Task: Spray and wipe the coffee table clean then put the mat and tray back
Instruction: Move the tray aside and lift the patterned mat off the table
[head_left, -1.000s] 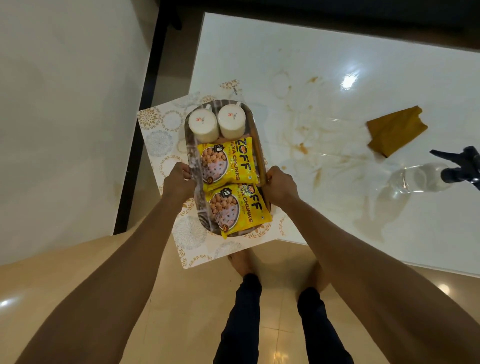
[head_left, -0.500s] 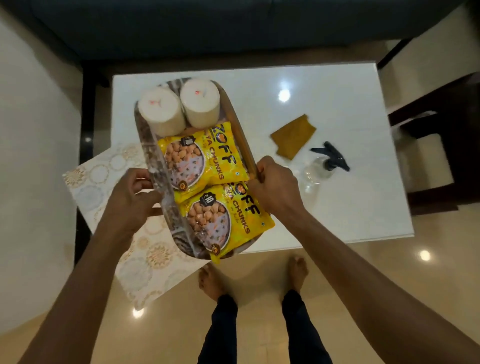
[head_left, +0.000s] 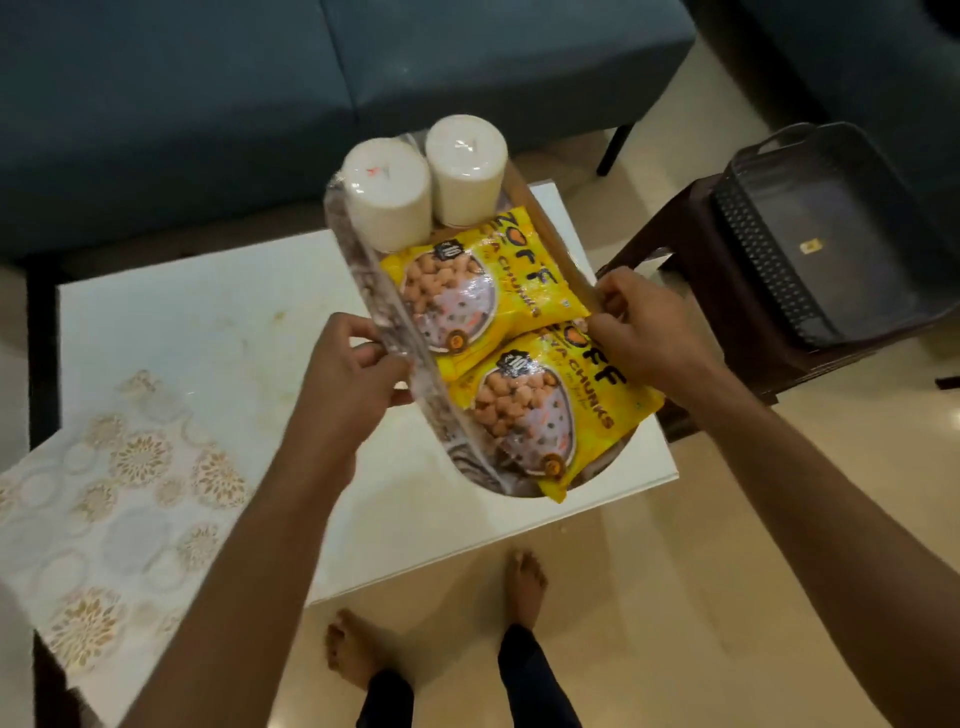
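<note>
— So, how far along would you say this is?

— Early, by my reckoning. The coffee table (head_left: 218, 312) has brownish smears on its white top, mostly toward its left half, so I'd say no wiping is done.

— And the tray?

— The tray (head_left: 395, 332) is up in the air over the table's right end, tilted a little, far end higher. The left hand (head_left: 345, 374) has its fingers curled round the tray's clear left rim, and the right hand (head_left: 644, 338) pinches the wooden right rim, thumb on top.

— What's riding on it?

— 2 white cups (head_left: 431, 187) at the far end and 2 yellow snack packets (head_left: 498, 353) nearer the person; the near packet's corner hangs past the tray's edge.

— The mat?

— The mat (head_left: 119, 519) lies over the table's near left corner, partly overhanging the edge. It has to come off too, I'd guess.

— Where would the tray go?

— Possibly toward the brown stool (head_left: 727, 291) just past the table's right edge, which already carries a dark basket (head_left: 831, 234). A blue sofa (head_left: 208, 104) stands beyond the far edge.

— So what's left?

— Nearly everything: park the tray, lift the mat, spray, wipe, then return both. I can't see the spray bottle or a cloth from here.
</note>
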